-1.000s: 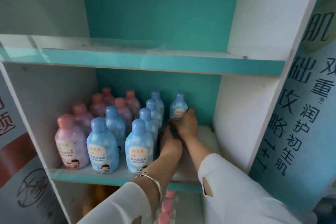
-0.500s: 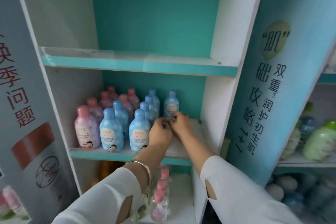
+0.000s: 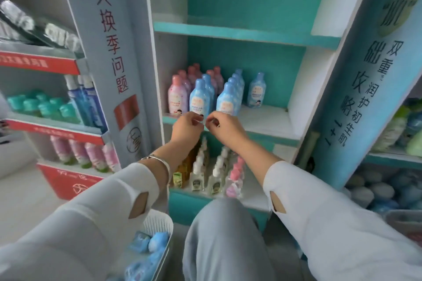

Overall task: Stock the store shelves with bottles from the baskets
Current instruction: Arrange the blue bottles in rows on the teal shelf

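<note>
On the middle shelf (image 3: 269,121) pink bottles (image 3: 175,96) stand in rows at the left and blue bottles (image 3: 199,98) in rows beside them. One blue bottle (image 3: 257,91) stands alone further right. My left hand (image 3: 186,126) and my right hand (image 3: 226,126) hover side by side in front of the shelf's front edge. Their fingers are loosely curled and hold nothing. A white basket (image 3: 159,218) at the lower left holds several blue bottles (image 3: 149,243) lying down.
The shelf below carries pump bottles (image 3: 214,178) and a pink-capped one. The top shelf (image 3: 239,32) is bare. A printed pillar (image 3: 112,64) stands at the left and another pillar (image 3: 370,89) at the right. Side racks hold other products. My knee (image 3: 223,235) is in the foreground.
Both hands have drawn back from the lone blue bottle deep on the shelf to its front edge. The view has pulled back and down, revealing the basket and lower shelf.
</note>
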